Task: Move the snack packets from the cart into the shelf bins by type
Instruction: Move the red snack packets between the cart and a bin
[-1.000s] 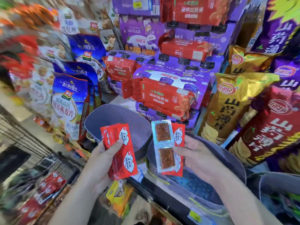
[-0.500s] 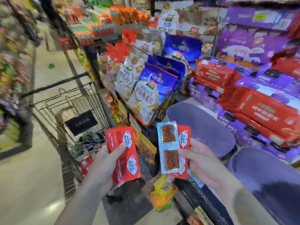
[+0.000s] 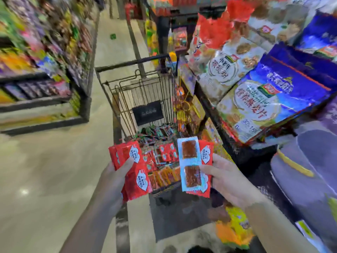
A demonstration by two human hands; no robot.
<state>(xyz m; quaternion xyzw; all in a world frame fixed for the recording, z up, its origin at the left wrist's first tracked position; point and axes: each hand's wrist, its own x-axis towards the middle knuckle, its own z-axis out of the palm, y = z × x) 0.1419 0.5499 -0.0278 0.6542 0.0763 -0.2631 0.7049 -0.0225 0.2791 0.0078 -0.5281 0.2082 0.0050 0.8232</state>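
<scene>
Over the near end of the cart, two hands hold snack packets up. The left hand grips a thick stack of red packets. Its thumb lies flat on the front of the stack and pinches it against the other fingers, which are hidden behind.

The right hand holds a smaller bunch. At the front of that bunch is a see-through packet with a pale blue edge and two brown squares inside, one above the other. A few red ones peek out behind it on the right side. The right thumb presses on the front of this packet. The other fingers are tucked behind, so I cannot tell how they lie.

Down in the cart, just below both hands, lies a pile of loose packets, mostly red and some orange. A black sign hangs on the wire wall inside the cart.

To the right, by the shelf, stands a grey-purple bin, well apart from the hands. Above it lean big blue bags. The shiny floor runs along the left of the cart.
</scene>
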